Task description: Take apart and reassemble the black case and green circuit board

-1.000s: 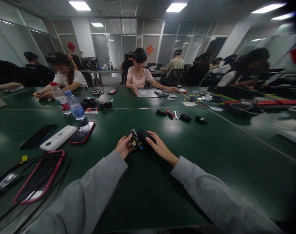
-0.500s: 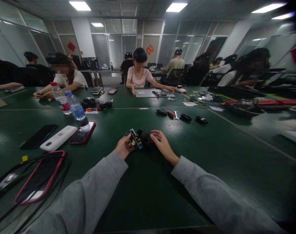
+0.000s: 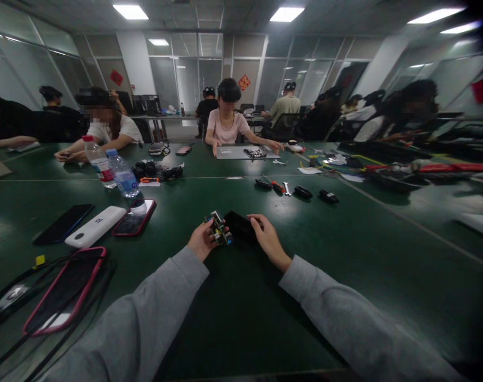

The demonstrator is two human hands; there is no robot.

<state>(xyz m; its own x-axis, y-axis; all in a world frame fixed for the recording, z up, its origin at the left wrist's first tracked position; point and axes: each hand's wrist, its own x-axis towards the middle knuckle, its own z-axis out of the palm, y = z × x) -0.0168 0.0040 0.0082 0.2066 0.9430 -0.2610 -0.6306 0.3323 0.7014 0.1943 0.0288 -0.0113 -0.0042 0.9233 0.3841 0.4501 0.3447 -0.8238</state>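
Note:
My left hand (image 3: 201, 241) grips a small circuit board (image 3: 218, 227) crowded with components, held just above the green table (image 3: 241, 318). My right hand (image 3: 268, 239) holds a black casing (image 3: 240, 226) right beside the board, its open side turned toward it. Board and casing touch or nearly touch between my hands. Grey sleeves cover both my forearms.
To my left lie a red-cased phone (image 3: 134, 216), a white power bank (image 3: 95, 225), a black phone (image 3: 62, 223), a pink-cased phone (image 3: 66, 292) and cables. Two water bottles (image 3: 122, 172) stand behind them. Small tools (image 3: 278, 186) lie further out. Other people sit around the table.
My right hand has turned the black casing flatter and drawn it slightly away from the board. My left hand has stayed almost still with the board.

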